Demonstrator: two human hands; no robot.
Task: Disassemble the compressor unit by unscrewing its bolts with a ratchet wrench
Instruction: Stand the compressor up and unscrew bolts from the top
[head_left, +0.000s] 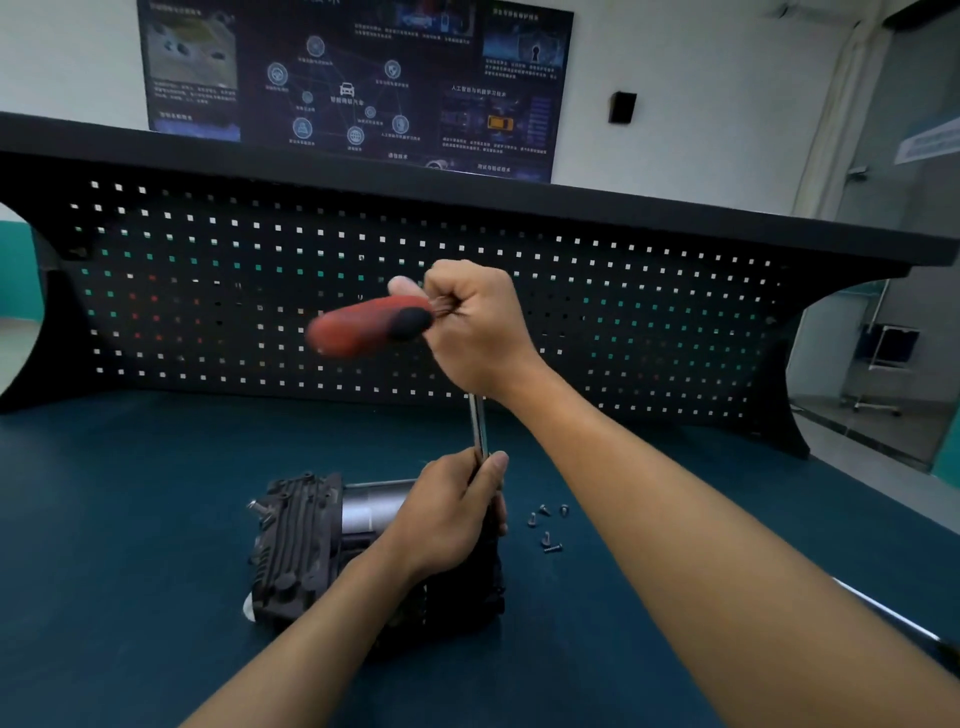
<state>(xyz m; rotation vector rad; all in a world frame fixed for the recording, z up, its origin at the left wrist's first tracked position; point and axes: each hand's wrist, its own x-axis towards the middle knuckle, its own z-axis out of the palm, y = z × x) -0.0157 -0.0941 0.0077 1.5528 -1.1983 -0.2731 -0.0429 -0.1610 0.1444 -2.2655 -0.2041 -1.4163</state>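
At lower centre, the compressor (296, 540) sits under the left hand (447, 519), whose fingers curl round the upright shaft (477, 423). Directly above, the right hand (475, 322) grips the wrench (415, 319), its red handle (353, 330) pointing frame-left.

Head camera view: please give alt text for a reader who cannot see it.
A right hand grips a red-handled ratchet wrench while the left hand grips its steel shaft over a black compressor unit. Loose bolts lie on the blue table beside it.
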